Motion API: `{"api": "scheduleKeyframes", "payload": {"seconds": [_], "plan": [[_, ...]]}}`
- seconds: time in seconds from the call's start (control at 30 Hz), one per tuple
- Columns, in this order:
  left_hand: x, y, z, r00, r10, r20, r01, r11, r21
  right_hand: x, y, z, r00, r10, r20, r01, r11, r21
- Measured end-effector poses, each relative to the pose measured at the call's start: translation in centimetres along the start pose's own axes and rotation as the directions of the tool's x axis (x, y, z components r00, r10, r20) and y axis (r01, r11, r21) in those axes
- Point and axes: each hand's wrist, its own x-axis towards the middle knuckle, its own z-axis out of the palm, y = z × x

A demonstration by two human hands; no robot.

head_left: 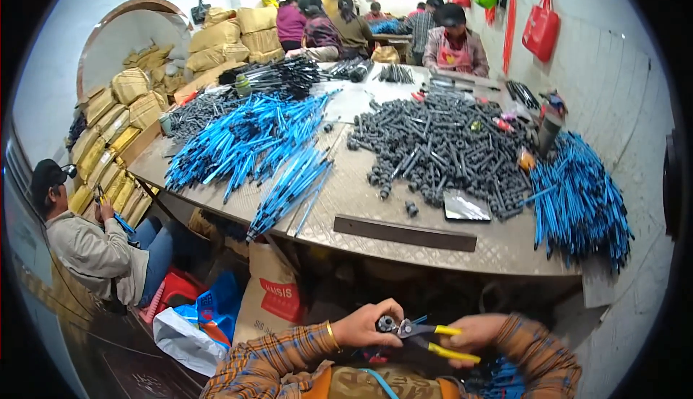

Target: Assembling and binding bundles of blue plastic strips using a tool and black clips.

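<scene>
Low in the view, just below the near edge of the patterned metal tabletop (404, 251), the person's left hand (364, 325) is pinching a small dark grey cylindrical plastic fitting (387, 323) between thumb and fingers, its grip clenched around that piece. The right hand (473, 332) is wrapping around the yellow handles of a pair of metal pliers (427, 335), its grip grasping them, and the pliers' nose is meeting the fitting right beside the left fingertips. Both forearms are wearing plaid sleeves, and a gold bangle (333, 335) is sitting on the left wrist.

On the tabletop, a big heap of dark grey plastic fittings (440, 146) is lying in the middle, with a long dark flat metal bar (404, 232) near the front edge and a small shiny flat plate (465, 207) just beside the heap. Bundles of long blue plastic tubes (253, 139) are spreading across the left part, and another pile of blue tubes (581, 200) is hanging over the right end.

At the left, a seated person in a cap (94, 244) is working beside stacked tan sacks (115, 128). Several other people are sitting at the far end, and red bags (541, 27) are hanging on the wall.
</scene>
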Motion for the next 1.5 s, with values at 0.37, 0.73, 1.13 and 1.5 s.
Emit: {"api": "scheduleKeyframes", "payload": {"seconds": [0.37,0.73,1.13,1.5], "plan": [[0.7,-0.7,-1.3,0.996,-0.085,-0.034,0.079,0.987,-0.143,1.5,0.4,0.7,0.944,-0.28,-0.173,0.262,0.957,-0.122],[1.7,-1.4,-1.7,0.997,-0.074,-0.022,0.069,0.985,-0.161,-0.7,-3.2,2.8,0.911,-0.331,-0.245,0.175,0.85,-0.497],[2.0,-1.1,-1.3,0.998,-0.054,-0.043,0.046,0.984,-0.172,-1.7,-5.2,5.3,0.817,-0.464,-0.341,-0.029,0.558,-0.829],[2.2,-1.9,-0.5,0.993,0.078,0.091,-0.071,0.994,-0.086,5.6,6.9,1.9,0.941,-0.336,-0.032,0.312,0.83,0.462]]}}
